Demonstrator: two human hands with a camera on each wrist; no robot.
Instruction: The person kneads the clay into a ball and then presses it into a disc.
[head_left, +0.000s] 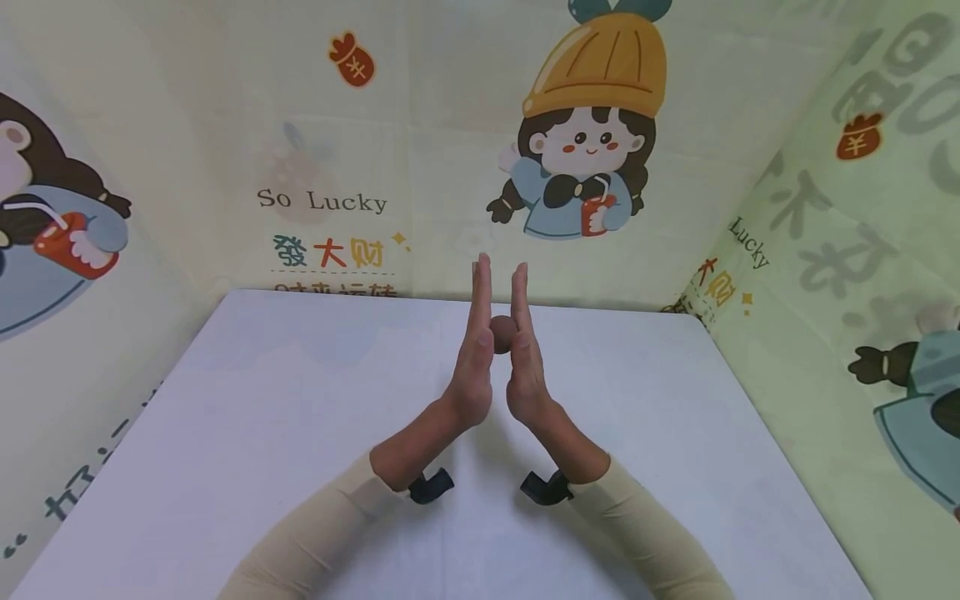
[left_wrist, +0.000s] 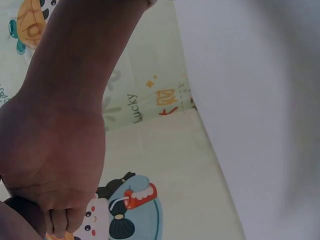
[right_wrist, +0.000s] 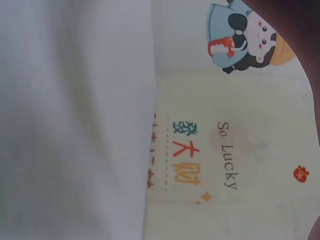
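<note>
A small brown ball [head_left: 502, 334] is held up between two upright palms in the head view. My left hand [head_left: 472, 371] presses it from the left, fingers straight and pointing up. From the other side my right hand [head_left: 528, 371] presses with straight fingers too. The palms stand apart by about the ball's width. In the left wrist view the dark ball [left_wrist: 26, 212] shows at the lower left, beside a palm and bent-looking fingertips. Only dark edges of a hand show in the right wrist view, and the ball is hidden there.
Below the hands lies a white tabletop [head_left: 262, 433]. A printed cloth backdrop [head_left: 450, 125] with cartoon figures and lettering rises behind and at both sides. Dark straps [head_left: 431, 486] sit at both wrists, next to beige sleeves [head_left: 322, 525].
</note>
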